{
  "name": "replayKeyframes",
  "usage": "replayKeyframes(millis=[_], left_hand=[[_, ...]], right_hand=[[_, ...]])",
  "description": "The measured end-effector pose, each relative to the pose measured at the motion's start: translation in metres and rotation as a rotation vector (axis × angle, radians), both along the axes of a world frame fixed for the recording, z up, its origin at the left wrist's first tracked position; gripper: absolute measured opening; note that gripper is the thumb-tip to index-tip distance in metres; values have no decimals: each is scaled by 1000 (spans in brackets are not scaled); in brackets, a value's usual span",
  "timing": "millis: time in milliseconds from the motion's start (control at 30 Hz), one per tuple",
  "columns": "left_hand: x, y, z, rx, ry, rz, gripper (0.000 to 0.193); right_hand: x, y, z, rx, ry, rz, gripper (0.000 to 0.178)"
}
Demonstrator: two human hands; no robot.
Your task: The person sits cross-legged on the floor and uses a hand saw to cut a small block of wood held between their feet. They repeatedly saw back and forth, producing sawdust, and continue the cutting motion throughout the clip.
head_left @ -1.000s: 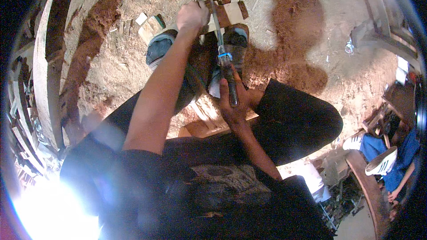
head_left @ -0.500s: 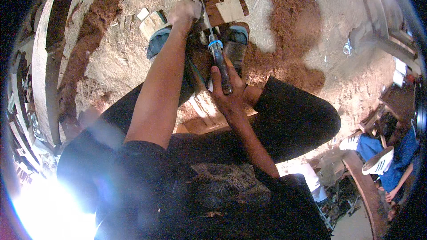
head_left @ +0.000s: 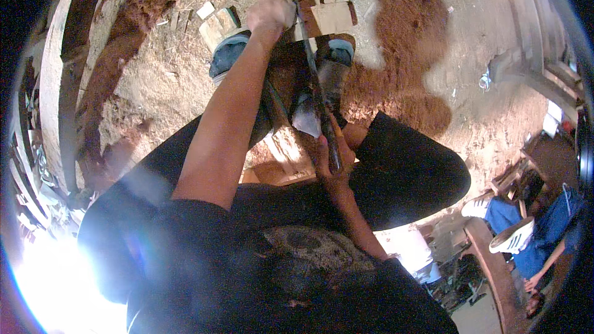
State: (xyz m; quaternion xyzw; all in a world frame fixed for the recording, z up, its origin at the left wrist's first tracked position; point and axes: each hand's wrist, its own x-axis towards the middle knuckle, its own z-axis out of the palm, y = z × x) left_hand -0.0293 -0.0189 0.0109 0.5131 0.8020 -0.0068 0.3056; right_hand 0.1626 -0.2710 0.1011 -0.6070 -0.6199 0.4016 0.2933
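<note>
Drawn back toward the body since the earlier frame, the long-bladed hand tool (head_left: 317,83) now has its handle over the lap side of the right shoe (head_left: 339,55). The right hand (head_left: 344,164) is wrapped around that handle. Just beside the blade's far end, the left hand (head_left: 270,13) is curled closed; I cannot tell what it grips. On the ground (head_left: 158,83), toward its far edge, lie a pale wood block (head_left: 334,17) and a green-edged block (head_left: 218,26).
</note>
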Motion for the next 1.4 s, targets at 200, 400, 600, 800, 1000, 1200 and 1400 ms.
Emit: replayKeyframes(millis=[200,400,600,800,1000,1200,1400], left_hand=[[13,1,11,13,33,-20,51],[-3,-10,-11,24,16,-86,53],[-14,-3,-22,-42,6,-222,55],[-9,-5,-22,-41,31,-71,57],[5,-5,8,-23,0,-115,57],[-9,-7,2,-51,36,-132,57],[-2,-9,14,-37,33,-106,57]], right_hand=[[23,38,-76,-491,392,98,46],[-8,0,11,-88,35,-123,43],[-9,-1,-4,-122,148,-180,44],[-5,-17,6,-176,191,-172,47],[2,0,-10,-227,171,-83,47],[-24,22,6,9,14,-30,48],[-18,48,7,-290,199,-102,46]])
